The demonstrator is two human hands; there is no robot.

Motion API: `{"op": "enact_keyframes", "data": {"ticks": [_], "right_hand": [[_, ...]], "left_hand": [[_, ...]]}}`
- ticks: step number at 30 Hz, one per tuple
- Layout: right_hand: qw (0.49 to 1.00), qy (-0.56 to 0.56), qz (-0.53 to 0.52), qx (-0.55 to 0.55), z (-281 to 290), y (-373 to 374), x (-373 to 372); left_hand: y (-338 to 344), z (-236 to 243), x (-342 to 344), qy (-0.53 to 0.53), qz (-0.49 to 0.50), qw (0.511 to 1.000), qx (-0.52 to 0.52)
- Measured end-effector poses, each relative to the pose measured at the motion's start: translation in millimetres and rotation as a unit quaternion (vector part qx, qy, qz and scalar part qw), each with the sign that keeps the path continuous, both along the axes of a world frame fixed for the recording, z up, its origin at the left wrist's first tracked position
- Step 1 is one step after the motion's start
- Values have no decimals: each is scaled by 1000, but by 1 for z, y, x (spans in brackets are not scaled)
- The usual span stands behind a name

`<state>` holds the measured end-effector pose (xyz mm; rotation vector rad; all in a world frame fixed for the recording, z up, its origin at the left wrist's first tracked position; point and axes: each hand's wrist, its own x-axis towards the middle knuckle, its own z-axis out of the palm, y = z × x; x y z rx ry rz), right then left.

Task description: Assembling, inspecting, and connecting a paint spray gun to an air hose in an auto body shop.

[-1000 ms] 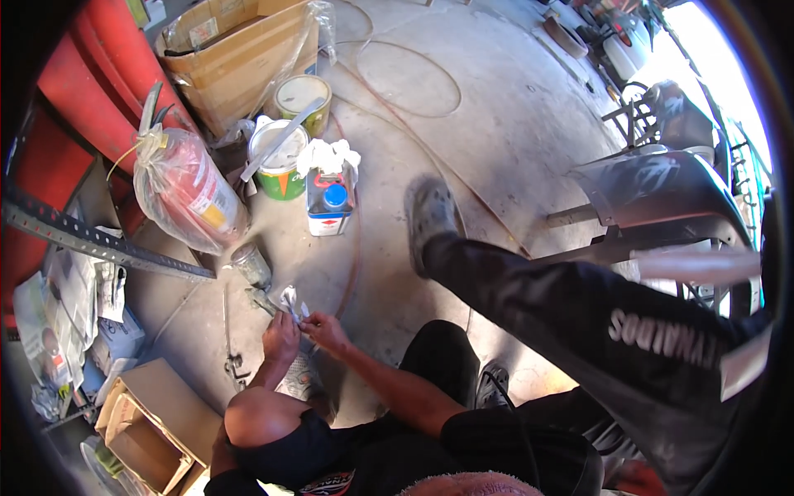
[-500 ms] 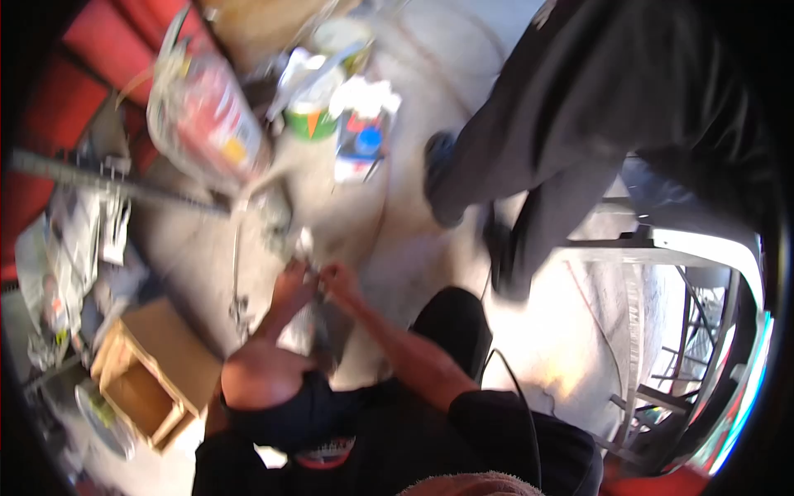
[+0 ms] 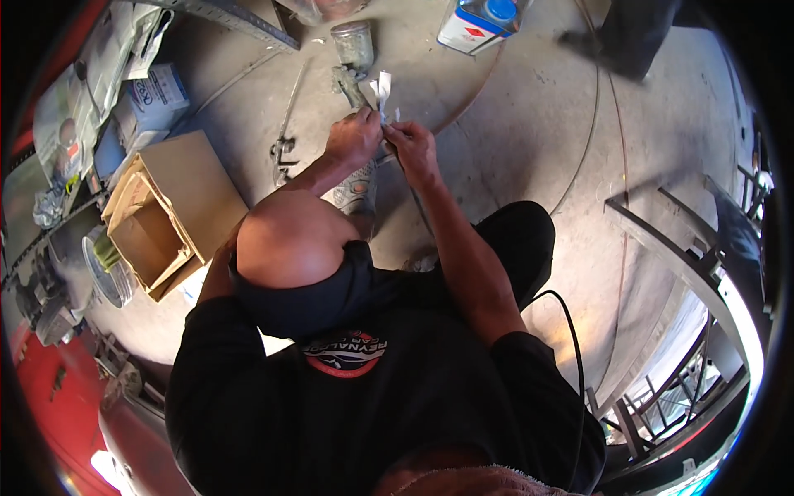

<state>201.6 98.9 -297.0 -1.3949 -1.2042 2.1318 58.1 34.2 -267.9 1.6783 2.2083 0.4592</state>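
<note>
1. Cardboard box point(image 3: 203, 194): left side, open.
2. Blue-and-white carton point(image 3: 159, 95): just beyond box.
3. Can point(image 3: 473, 35): blue cap, cut by upper edge.
4. Perforated metal bar point(image 3: 246, 20): upper left.
5. Co-worker's dark trouser leg point(image 3: 645, 37): upper right, blurred.
6. Metal frame point(image 3: 662, 235): right side.

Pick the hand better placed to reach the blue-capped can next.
Probably the right hand: it is nearer the can, while the left hand is farther off, close to the spray gun.
</note>
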Motion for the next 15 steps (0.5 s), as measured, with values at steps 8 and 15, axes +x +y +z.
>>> {"op": "enact_keyframes", "data": {"ticks": [8,15], "right_hand": [[973,-46,17,224,-15,-13,-7],[901,-153,85,397,-20,-19,2]], "left_hand": [[-5,-18,-9,-17,-5,999,49],[-11,-20,-2,-131,10,987,97]]}}
